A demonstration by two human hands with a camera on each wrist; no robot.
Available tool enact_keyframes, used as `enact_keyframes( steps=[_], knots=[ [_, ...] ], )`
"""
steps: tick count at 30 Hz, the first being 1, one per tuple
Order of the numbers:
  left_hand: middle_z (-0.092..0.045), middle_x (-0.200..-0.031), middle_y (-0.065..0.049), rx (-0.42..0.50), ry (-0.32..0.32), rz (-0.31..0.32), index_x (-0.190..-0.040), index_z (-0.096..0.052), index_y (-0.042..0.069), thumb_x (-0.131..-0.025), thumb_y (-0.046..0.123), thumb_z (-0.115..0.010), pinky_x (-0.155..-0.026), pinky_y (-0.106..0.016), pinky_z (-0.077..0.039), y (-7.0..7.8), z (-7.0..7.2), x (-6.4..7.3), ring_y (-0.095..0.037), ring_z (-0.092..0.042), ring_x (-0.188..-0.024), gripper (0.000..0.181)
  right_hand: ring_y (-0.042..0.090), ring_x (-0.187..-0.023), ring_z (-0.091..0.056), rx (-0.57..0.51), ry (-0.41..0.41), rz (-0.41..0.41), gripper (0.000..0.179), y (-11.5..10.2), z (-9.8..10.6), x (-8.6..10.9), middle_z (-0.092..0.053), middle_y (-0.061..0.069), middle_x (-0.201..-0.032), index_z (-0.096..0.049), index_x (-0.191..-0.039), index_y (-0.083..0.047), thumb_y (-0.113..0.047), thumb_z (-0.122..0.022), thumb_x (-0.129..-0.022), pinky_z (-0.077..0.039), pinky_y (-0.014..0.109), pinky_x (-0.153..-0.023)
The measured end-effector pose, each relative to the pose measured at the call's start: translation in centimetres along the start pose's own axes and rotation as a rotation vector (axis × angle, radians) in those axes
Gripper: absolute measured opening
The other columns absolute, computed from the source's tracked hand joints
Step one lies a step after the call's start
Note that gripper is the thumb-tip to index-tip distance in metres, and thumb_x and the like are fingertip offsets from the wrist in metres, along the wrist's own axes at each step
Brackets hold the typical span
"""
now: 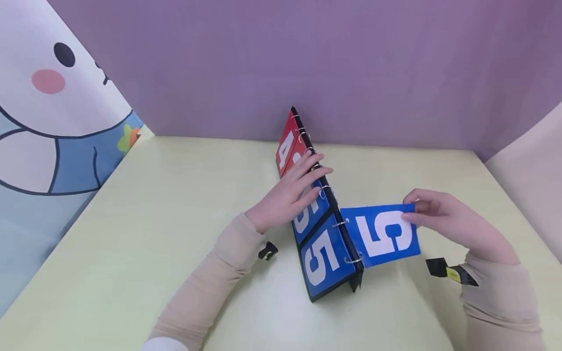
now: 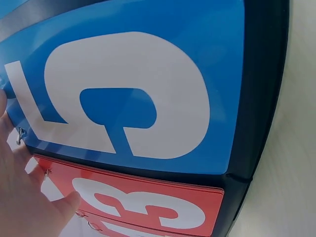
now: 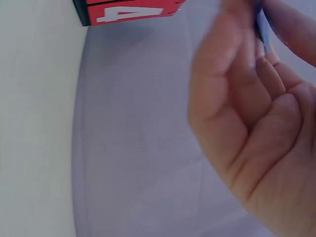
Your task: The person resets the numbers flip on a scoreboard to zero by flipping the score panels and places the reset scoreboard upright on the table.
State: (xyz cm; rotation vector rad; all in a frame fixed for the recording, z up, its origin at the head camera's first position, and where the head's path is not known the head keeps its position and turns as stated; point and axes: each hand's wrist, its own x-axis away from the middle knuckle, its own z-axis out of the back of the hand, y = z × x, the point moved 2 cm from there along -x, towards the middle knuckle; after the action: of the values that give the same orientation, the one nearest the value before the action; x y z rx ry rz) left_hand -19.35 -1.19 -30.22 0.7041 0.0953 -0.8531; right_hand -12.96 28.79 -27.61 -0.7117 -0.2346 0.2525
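A black tent-shaped flip scoreboard (image 1: 346,237) with metal rings along its top ridge stands on the table. On its left face are blue number cards, the nearest a blue 5 card (image 1: 324,258), and red cards beyond, one a red 4 card (image 1: 286,148). My left hand (image 1: 287,195) rests over the ridge at mid-length, fingers extended across it. With thumb and fingers, my right hand (image 1: 443,217) pinches the outer edge of another blue 5 card (image 1: 381,235), swung out to the right on its rings. In the right wrist view only that card's thin edge shows.
The pale yellow table (image 1: 189,195) runs back to a purple backdrop (image 1: 219,73). A cartoon-printed cloth (image 1: 74,161) hangs at the left. Black straps sit by both wrists, such as the right strap (image 1: 452,273).
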Motion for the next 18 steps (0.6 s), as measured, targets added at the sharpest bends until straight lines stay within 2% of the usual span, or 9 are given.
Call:
enact_keyframes(
  steps=[3,8,11,12,15,18],
  knots=[
    [-0.018,-0.157,-0.004,-0.005,0.000,0.001,-0.143,-0.039,0.017,-0.099,0.028,-0.047,-0.110,-0.047,-0.034,0.0,0.2,0.0,-0.017,0.001,-0.148,0.047,0.013,-0.076,-0.066,-0.076,0.050,-0.016,0.022,0.0,0.8,0.5,-0.071,-0.004,-0.090,-0.052,-0.117,-0.013,-0.015,-0.056,-0.095,-0.049,0.018,-0.071],
    [-0.019,-0.157,-0.005,-0.003,-0.001,-0.007,-0.143,-0.039,0.016,-0.098,0.028,-0.047,-0.109,-0.046,-0.036,0.1,0.3,-0.1,-0.017,0.000,-0.148,0.047,0.007,-0.080,-0.066,-0.223,0.143,0.065,0.052,-0.1,1.8,2.1,-0.070,-0.008,-0.092,-0.042,-0.134,-0.026,0.003,-0.053,-0.093,-0.049,0.014,-0.069],
    [-0.018,-0.157,-0.005,0.005,-0.006,-0.011,-0.143,-0.039,0.016,-0.099,0.028,-0.047,-0.110,-0.046,-0.035,0.1,0.3,-0.2,-0.017,0.001,-0.148,0.047,0.009,-0.093,-0.064,-0.475,0.096,0.242,0.066,-0.2,2.2,3.1,-0.068,-0.001,-0.104,-0.030,-0.146,-0.020,0.016,-0.042,-0.091,-0.053,0.017,-0.072],
    [-0.018,-0.157,-0.005,0.006,-0.008,-0.012,-0.143,-0.039,0.016,-0.099,0.028,-0.047,-0.110,-0.046,-0.034,0.1,0.2,-0.2,-0.017,0.001,-0.148,0.047,0.011,-0.098,-0.063,-0.569,0.055,0.314,0.069,-0.3,2.3,3.4,-0.067,0.003,-0.110,-0.024,-0.148,-0.016,0.019,-0.040,-0.090,-0.054,0.019,-0.074],
    [-0.017,-0.157,-0.005,0.013,-0.013,-0.010,-0.143,-0.039,0.015,-0.099,0.027,-0.046,-0.112,-0.047,-0.031,0.1,0.1,-0.3,-0.017,0.001,-0.148,0.047,0.018,-0.110,-0.059,-0.758,-0.058,0.453,0.076,-0.5,2.4,4.3,-0.056,0.012,-0.128,-0.006,-0.152,-0.009,0.020,-0.037,-0.089,-0.056,0.027,-0.078],
    [-0.017,-0.157,-0.006,0.020,-0.014,-0.005,-0.143,-0.039,0.015,-0.099,0.027,-0.046,-0.112,-0.048,-0.030,0.2,-0.1,-0.1,-0.018,0.001,-0.148,0.047,0.019,-0.112,-0.058,-0.713,-0.029,0.450,0.085,-1.0,2.1,5.4,-0.048,0.012,-0.135,0.000,-0.152,-0.012,0.015,-0.049,-0.088,-0.057,0.028,-0.078]
  ],
)
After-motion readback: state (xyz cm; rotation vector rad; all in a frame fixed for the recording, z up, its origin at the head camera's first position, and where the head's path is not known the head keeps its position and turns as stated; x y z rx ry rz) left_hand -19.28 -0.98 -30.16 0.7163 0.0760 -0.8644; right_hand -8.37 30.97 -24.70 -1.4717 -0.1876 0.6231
